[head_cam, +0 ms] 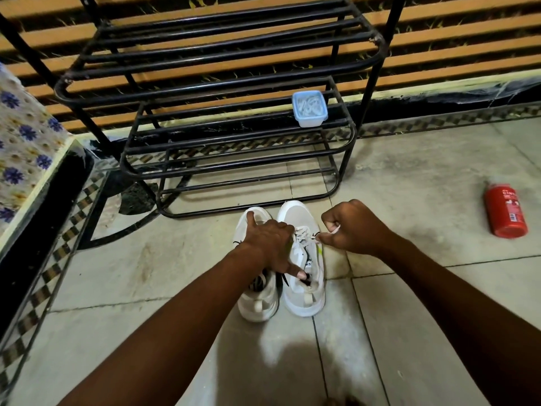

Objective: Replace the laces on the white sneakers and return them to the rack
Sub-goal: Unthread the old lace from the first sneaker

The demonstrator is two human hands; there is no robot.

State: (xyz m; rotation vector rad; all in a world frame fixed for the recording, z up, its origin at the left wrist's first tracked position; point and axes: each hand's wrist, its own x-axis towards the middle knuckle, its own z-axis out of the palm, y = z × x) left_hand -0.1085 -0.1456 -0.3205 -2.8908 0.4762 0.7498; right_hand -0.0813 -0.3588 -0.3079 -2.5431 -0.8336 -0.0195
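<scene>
Sneaker (295, 213) at centre frame, toe toward the rack (379, 51); right hand (354, 230) fisted on the lace (304, 232) end, just right of the eyelets; left hand (272, 244), fingers spread, pins the shoe.

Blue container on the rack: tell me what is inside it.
The blue container on the black rack holds a tangle of white strands, likely laces. How many, and anything beneath them, is hidden.

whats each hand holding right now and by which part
The right hand pinches the lace by its free end, beside the right sneaker. The left hand rests on the left sneaker and the right one; whether it grips anything cannot be told.
</scene>
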